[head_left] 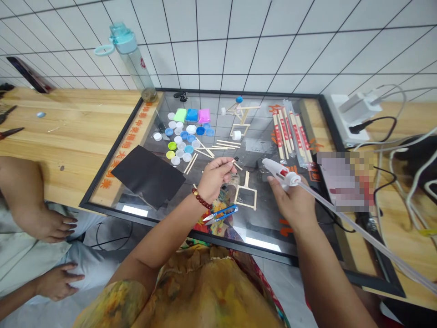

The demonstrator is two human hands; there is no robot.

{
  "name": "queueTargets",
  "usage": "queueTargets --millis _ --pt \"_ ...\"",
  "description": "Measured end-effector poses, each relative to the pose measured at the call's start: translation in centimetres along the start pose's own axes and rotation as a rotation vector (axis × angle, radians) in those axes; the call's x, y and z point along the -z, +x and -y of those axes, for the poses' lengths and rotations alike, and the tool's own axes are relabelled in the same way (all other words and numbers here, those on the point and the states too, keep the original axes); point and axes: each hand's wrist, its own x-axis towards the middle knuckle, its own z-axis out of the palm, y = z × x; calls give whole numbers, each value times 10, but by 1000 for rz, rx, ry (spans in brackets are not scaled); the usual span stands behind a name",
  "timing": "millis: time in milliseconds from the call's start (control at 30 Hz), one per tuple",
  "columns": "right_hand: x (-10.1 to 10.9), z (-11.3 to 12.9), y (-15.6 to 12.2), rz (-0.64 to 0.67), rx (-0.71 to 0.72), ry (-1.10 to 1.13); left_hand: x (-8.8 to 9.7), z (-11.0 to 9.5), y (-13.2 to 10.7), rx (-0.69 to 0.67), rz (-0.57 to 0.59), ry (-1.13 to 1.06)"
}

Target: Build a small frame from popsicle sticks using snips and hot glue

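Observation:
My left hand pinches a short wooden stick over the glass panel, fingers closed. My right hand grips a white glue gun, its nozzle aimed left toward the stick's end; a long clear glue stick trails from its back to the lower right. Just below, between the two hands, lies a small square frame of sticks. Blue snips lie near my left wrist.
Several bottle caps, coloured clay blocks, loose sticks, a stick model, packed chopsticks, a black sheet and a water bottle lie about. A power strip and cables sit right. Another person's hands rest at left.

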Motion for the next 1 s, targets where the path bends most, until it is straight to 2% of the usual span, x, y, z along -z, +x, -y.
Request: queueTargets --millis 200,367,467,533,567,600,667,700,767,833,1000 --pt "-1 -8 1 12 -5 -4 0 -1 0 -47 -8 32" --pt "8 -9 -6 25 19 12 2 -6 1 -195 -27 47" --pt "21 -3 -29 -96 62 -17 3 -8 2 -257 -17 39" --pt "29 6 -49 -260 16 -45 4 -9 2 -252 -15 40" --pt "32 12 -59 -294 25 -36 5 -10 2 -244 -16 42" --pt "34 19 -66 -291 99 7 5 -12 2 -238 -16 43" --pt "35 33 -71 -85 355 115 6 -15 2 -253 -13 49" --pt "32 40 -69 27 433 143 6 -16 1 -269 -11 52" --pt "24 53 -55 166 512 124 7 -18 1 -298 -13 59" --pt "11 64 -33 253 492 72 8 -20 1 -302 -26 66" --pt "-28 88 19 306 327 -128 9 -19 4 -297 -49 75"
